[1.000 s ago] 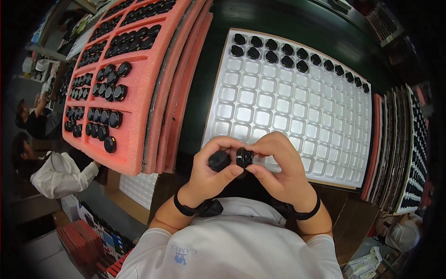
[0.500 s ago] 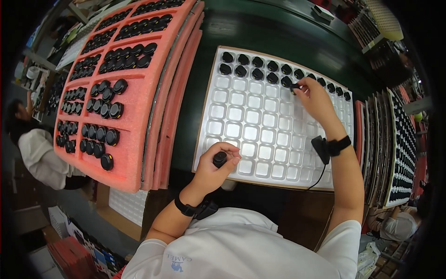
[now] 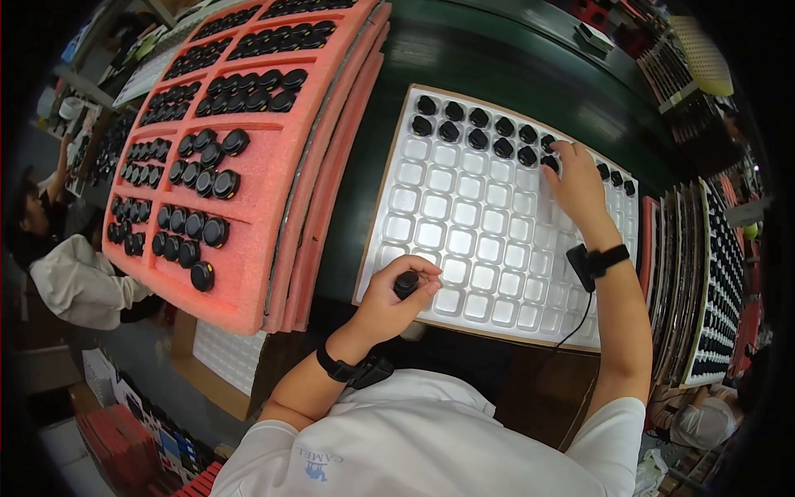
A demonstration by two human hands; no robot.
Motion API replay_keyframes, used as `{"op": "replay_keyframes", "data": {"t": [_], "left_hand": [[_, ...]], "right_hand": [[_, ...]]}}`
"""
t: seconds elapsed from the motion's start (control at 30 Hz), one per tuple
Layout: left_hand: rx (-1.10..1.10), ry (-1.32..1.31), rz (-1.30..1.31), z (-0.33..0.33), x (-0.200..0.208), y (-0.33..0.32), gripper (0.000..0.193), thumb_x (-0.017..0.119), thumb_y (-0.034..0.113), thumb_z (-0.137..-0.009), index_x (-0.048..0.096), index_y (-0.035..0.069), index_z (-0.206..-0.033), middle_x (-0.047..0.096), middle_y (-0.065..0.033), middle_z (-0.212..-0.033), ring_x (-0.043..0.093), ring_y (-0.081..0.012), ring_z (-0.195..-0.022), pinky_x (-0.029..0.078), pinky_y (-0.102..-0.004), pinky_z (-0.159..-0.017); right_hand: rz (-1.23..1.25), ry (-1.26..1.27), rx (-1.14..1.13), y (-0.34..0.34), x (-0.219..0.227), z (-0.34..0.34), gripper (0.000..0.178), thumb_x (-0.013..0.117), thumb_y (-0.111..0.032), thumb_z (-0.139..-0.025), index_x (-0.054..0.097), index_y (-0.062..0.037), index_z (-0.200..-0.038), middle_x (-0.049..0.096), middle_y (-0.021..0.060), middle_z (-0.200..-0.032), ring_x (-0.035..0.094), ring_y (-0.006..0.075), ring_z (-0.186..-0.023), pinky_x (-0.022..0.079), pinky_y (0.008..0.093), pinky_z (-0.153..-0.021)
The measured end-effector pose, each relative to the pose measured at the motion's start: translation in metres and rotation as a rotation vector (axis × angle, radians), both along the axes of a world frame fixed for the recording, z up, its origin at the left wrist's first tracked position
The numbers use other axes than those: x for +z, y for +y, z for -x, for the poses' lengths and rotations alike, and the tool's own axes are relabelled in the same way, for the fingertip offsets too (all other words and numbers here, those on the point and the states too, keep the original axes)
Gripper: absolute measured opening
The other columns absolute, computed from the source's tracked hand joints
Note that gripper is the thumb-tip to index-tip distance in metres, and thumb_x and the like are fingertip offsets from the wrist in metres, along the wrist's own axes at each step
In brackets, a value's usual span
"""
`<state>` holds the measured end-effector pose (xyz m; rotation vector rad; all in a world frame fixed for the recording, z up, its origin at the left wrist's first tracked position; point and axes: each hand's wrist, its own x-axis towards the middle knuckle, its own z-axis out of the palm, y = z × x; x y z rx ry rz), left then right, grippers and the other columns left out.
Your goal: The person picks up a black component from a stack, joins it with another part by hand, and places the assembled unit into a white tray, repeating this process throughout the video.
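Curling our left hand (image 3: 396, 300) round a black cylinder (image 3: 406, 285), we have our right hand (image 3: 580, 186) at a black part (image 3: 550, 163) on the white tray (image 3: 464, 213), grip unclear; likely light, rigid, best pinched sideways.

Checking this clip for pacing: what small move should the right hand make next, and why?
Probably settle the black part into the white tray and let go: the right hand pinches it, in line with five black pieces in the second row; how deep it sits is hidden. The left hand holds a dark cylinder.
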<state>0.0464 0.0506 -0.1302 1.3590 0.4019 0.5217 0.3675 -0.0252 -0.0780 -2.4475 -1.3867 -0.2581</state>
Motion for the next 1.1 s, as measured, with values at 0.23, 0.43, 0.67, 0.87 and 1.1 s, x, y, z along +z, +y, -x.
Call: {"op": "replay_keyframes", "data": {"t": [0.23, 0.43, 0.67, 0.87, 1.1], "left_hand": [[-0.084, -0.04, 0.085, 0.007, 0.008, 0.002, 0.033, 0.062, 0.002, -0.085, 0.05, -0.001, -0.115, 0.06, -0.008, -0.101, 0.056, -0.0103, -0.088, 0.047, -0.0238, -0.074], [0.11, -0.156, -0.056, 0.011, 0.029, -0.001, 0.035, 0.055, -0.004, -0.085, 0.047, 0.001, -0.119, 0.059, -0.0066, -0.097, 0.056, -0.0147, -0.093, 0.045, -0.0281, -0.084], [0.013, -0.228, 0.127, 0.013, 0.005, 0.008, 0.032, 0.057, -0.001, -0.079, 0.052, 0.001, -0.11, 0.059, -0.0069, -0.095, 0.055, -0.0141, -0.089, 0.045, -0.029, -0.079], [0.019, -0.168, 0.01, 0.003, -0.033, 0.003, 0.026, 0.058, 0.001, -0.077, 0.055, 0.001, -0.103, 0.059, -0.0064, -0.092, 0.054, -0.0123, -0.087, 0.045, -0.0278, -0.077], [-0.01, -0.008, -0.08, 0.003, -0.046, 0.003, 0.018, 0.058, 0.004, -0.075, 0.058, 0.003, -0.093, 0.059, -0.0056, -0.088, 0.054, -0.01, -0.085, 0.044, -0.0265, -0.074]], "right_hand": [[-0.11, 0.479, 0.755, 0.007, 0.044, 0.133, 0.029, 0.067, -0.005, -0.075, 0.061, -0.0041, -0.104, 0.057, 0.0121, -0.098, 0.055, 0.0289, -0.092, 0.045, 0.0365, -0.081], [-0.109, 0.492, 0.971, 0.012, 0.052, 0.186, 0.036, 0.07, 0.001, -0.068, 0.061, -0.0041, -0.102, 0.058, 0.0107, -0.098, 0.055, 0.028, -0.088, 0.046, 0.0341, -0.074], [-0.156, 0.473, 1.036, 0.044, 0.076, 0.214, 0.035, 0.072, -0.002, -0.063, 0.059, -0.0036, -0.096, 0.058, 0.0088, -0.092, 0.055, 0.0276, -0.081, 0.044, 0.0352, -0.07], [-0.311, 0.358, 1.106, 0.092, 0.106, 0.251, 0.032, 0.072, 0.001, -0.065, 0.059, -0.0013, -0.094, 0.057, 0.0099, -0.086, 0.053, 0.0263, -0.074, 0.043, 0.034, -0.065], [-0.313, 0.113, 1.072, 0.145, 0.108, 0.283, 0.026, 0.069, -0.004, -0.07, 0.06, -0.003, -0.094, 0.054, 0.0096, -0.084, 0.053, 0.0274, -0.076, 0.044, 0.0367, -0.066]]}}
